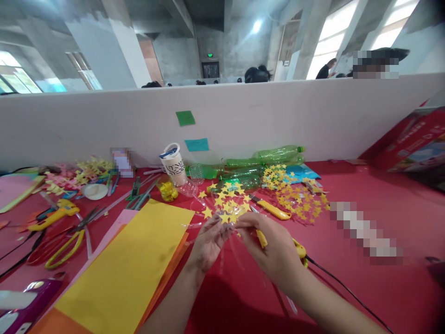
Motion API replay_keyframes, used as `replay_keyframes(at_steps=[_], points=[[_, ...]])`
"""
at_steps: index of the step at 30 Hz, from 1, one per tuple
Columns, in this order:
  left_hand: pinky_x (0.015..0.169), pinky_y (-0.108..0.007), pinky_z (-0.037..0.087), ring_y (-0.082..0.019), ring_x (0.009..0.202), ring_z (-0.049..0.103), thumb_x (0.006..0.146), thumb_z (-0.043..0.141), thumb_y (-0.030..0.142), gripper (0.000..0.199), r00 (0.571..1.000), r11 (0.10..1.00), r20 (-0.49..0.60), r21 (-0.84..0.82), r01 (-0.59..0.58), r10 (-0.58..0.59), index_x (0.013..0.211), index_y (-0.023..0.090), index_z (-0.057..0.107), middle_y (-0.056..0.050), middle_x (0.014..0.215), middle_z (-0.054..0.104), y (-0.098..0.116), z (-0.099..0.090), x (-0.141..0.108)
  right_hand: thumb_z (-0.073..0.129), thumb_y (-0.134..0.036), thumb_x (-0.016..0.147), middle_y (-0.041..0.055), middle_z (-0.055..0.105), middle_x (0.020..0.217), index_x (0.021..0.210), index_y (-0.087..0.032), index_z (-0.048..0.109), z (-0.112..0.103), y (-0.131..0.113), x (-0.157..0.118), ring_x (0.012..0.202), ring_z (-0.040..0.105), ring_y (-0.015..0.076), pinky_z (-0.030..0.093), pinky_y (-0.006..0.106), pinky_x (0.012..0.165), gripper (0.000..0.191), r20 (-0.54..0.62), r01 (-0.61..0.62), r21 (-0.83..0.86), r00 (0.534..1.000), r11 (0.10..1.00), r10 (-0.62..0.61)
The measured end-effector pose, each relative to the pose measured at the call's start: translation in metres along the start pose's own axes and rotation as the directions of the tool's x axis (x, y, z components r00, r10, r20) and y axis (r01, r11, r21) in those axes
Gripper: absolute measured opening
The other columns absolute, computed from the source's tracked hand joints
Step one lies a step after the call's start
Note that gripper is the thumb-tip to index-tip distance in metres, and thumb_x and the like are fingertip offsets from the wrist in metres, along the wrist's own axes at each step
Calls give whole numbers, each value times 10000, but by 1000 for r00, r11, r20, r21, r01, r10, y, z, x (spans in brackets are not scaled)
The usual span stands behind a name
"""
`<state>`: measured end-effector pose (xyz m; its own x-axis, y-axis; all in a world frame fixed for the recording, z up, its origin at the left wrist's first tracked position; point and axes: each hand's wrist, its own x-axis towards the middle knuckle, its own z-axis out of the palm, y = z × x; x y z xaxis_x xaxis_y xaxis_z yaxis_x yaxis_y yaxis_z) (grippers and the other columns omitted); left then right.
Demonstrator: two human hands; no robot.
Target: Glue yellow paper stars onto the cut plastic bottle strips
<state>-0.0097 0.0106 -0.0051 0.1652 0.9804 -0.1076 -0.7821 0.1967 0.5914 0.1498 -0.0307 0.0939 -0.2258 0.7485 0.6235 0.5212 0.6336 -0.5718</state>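
My left hand [210, 243] is closed on the near edge of a clear plastic piece with yellow paper stars [231, 206] and thin clear strips fanning out. From the right, my right hand [267, 236] reaches over the same piece, its fingers bent together at the lower stars; what its fingertips pinch is hidden. Two similar star clusters [301, 199] lie just beyond, to the right. A yellow cutter [274, 210] rests behind my right hand, and a yellow glue gun [299, 249] is partly hidden by it.
Yellow paper sheets [130, 264], scissors [74, 236] and another yellow glue gun [57, 215] lie left. Green bottles [278, 154] and a white cup [174, 169] stand or lie along the partition [243, 118]. A black cable [347, 285] crosses the red table at right.
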Motion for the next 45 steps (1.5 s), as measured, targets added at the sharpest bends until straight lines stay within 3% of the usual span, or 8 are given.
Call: replay_keyframes(at_steps=[10,15,19,27,33,36,42,45], points=[[778,-280,521,-151,772,668,737,708,151,100,1000,997,-17,78,21,-19,829,162,669,-42,879,712,7,8,-5,528,-161,849,62,662,884,1091,-176,528,-3,-9,-4,797,625,177,497,291,697,243,1,82,-113,997,990,-82],[756,-249,523,-139,768,677,725,711,132,103,998,997,-42,54,45,-43,814,154,663,-31,824,714,9,9,-5,540,-172,854,18,652,858,1040,-209,571,-25,-17,-2,736,609,133,491,251,679,192,-4,1,13,1000,1000,-1],[739,-250,535,-149,756,689,716,713,126,73,997,997,-48,47,66,-64,756,155,658,-30,805,718,9,11,-6,526,-130,859,11,639,798,940,-211,600,-40,-16,5,713,584,132,466,251,647,137,-78,16,-36,997,999,-19],[733,-237,545,-150,785,693,750,683,132,59,997,997,-40,25,73,-72,801,150,660,-53,891,727,8,10,-5,511,-126,868,40,627,789,872,-181,620,-27,-11,6,719,546,162,451,306,662,122,104,204,-192,977,960,-187],[740,-249,563,-158,785,698,776,652,143,183,994,995,-71,53,86,-83,959,142,656,-59,929,720,14,13,-5,510,-137,864,37,625,817,914,-189,615,-55,-3,11,741,583,150,469,271,661,128,-8,84,-137,996,987,-86],[725,-231,563,-143,755,696,773,647,131,181,994,996,-75,32,88,-85,954,138,659,-55,900,724,15,15,-5,520,-135,861,31,634,834,896,-197,609,-64,3,15,760,584,145,469,264,670,115,19,54,-135,998,989,-52],[742,-216,541,-130,755,682,797,617,132,165,996,997,-47,24,73,-71,949,134,679,-48,894,726,14,14,-6,519,-174,875,60,657,926,1031,-185,619,-37,-2,13,832,576,183,479,332,749,185,218,280,-193,947,940,-237],[778,-213,520,-140,818,672,841,566,138,185,998,997,23,42,63,-64,983,144,685,-30,923,723,14,15,-7,451,-143,907,62,658,886,945,-173,639,-22,-6,10,782,571,166,486,309,718,194,272,360,-186,913,914,-304]])
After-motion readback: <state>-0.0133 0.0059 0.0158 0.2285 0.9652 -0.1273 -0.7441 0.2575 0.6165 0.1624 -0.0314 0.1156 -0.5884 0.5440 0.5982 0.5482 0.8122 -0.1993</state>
